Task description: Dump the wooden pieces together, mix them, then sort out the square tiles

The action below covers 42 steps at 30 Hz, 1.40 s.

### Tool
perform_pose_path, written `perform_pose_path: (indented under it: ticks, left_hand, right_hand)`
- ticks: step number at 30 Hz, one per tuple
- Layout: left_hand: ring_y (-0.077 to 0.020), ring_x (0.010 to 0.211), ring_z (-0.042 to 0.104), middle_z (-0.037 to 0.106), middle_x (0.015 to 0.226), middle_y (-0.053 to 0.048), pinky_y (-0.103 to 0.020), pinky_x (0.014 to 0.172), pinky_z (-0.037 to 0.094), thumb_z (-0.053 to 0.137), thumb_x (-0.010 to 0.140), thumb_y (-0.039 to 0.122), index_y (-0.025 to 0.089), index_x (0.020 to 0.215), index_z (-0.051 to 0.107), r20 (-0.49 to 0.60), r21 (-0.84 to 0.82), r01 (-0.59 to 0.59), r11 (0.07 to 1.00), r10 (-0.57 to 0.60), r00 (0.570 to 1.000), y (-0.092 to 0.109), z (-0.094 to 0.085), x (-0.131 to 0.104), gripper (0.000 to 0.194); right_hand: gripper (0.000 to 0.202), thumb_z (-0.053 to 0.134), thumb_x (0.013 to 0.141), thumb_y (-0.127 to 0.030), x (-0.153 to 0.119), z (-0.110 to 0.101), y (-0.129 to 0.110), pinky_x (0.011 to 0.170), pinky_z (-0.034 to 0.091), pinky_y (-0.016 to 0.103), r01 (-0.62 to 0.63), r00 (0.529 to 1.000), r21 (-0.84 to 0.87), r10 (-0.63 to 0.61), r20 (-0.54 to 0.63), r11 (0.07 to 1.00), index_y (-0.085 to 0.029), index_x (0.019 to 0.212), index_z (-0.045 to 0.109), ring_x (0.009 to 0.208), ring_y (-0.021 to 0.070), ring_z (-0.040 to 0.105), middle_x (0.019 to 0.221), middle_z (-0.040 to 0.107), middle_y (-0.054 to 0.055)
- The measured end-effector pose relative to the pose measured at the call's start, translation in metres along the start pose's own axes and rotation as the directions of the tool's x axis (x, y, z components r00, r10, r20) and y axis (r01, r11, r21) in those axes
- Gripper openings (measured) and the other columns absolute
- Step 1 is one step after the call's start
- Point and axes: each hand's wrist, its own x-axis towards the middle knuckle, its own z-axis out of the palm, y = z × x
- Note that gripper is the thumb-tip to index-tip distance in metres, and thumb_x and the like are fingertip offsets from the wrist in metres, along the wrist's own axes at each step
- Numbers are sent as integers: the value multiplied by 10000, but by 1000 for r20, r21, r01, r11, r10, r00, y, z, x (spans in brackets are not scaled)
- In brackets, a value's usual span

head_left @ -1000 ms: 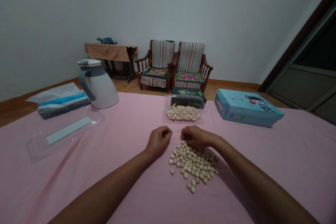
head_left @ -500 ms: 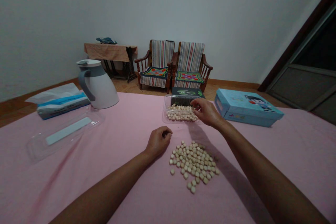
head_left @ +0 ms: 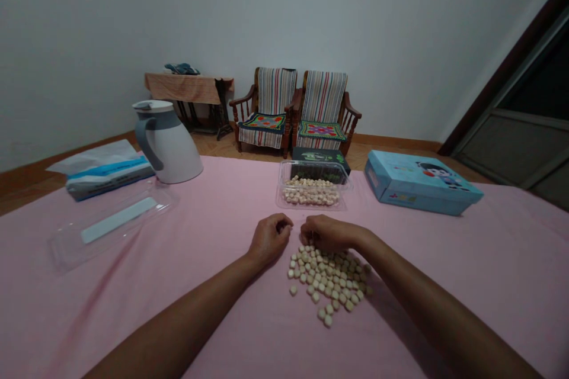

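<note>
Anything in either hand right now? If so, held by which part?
Left hand: nothing visible in it. Right hand: can't tell; its fingers are down at the far edge of the pale cubes, hiding any grip.

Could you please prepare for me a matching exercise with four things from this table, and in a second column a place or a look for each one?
1. Jug
2. Tub
3. Blue box
4. Right hand

A. Clear, with beige pieces inside
B. At the far edge of the loose pile
C. White, with a grey handle
D. Shows a cartoon figure on top

Right pairs: 1-C, 2-A, 3-D, 4-B
</note>
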Motion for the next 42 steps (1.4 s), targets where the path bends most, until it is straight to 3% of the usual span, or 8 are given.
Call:
perform_pose_path:
  ticks: [7,13,20,28,34,36,40,42]
  left_hand:
    - [-124,652,566,659,710,-13,-219,623,413,510,735,127,147,766,666,12,-2,-3,1000,3,1000,0,0,-1,161]
    - [-125,648,561,655,703,-15,-220,621,409,515,738,135,144,756,666,10,-5,3,1000,-3,1000,1,-1,0,153]
    - [-124,644,561,653,695,-12,-220,620,407,517,732,130,147,747,667,4,-15,17,1000,-17,1000,2,0,-1,151]
    - [-120,618,550,646,670,-6,-216,606,404,521,727,139,150,739,666,1,-20,23,1000,-23,1000,6,-3,-1,145]
    - [-120,620,552,644,669,-3,-218,609,410,519,730,148,152,732,661,1,-24,12,1000,-12,1000,6,-3,-1,141]
    - [-121,626,555,646,676,-4,-219,612,410,519,731,146,151,735,662,-1,-26,5,1000,-5,1000,5,-2,-1,143]
    - [-121,627,553,644,675,-4,-217,608,409,521,736,147,149,748,664,-3,-36,7,999,-7,1000,2,-2,-1,143]
    - [-121,625,553,644,677,-6,-217,606,409,521,737,147,147,748,664,3,-30,7,1000,-7,1000,2,-2,-1,143]
  right_hand:
    - [203,512,642,-23,-7,-22,2,588,357,201,-93,969,-11,88,-231,996,-131,742,651,660,119,518,732,627,34]
    - [246,498,702,-40,-17,-64,17,667,394,221,-250,676,37,202,-708,968,-133,892,624,745,138,545,880,619,68]
    - [183,533,671,-45,-36,-38,11,581,372,202,-224,959,50,229,-166,973,-131,775,656,648,127,556,728,659,38]
    - [190,530,671,-79,-27,1,13,590,368,194,-248,961,40,251,-113,968,-130,795,665,677,123,557,772,666,49]
    - [156,526,646,-65,-27,-14,9,580,347,205,-275,933,-13,264,-243,961,-140,725,638,666,129,526,741,635,47]
    - [153,530,643,-56,-28,-30,12,584,347,207,-296,887,-4,273,-373,955,-143,730,621,666,127,520,739,622,41]
    - [217,522,701,-77,-30,-59,18,629,383,216,-326,642,99,297,-706,940,-138,890,611,703,124,538,859,618,56]
    - [214,515,718,-82,-32,-61,16,637,391,217,-290,647,117,285,-707,950,-139,899,613,706,124,549,858,627,53]
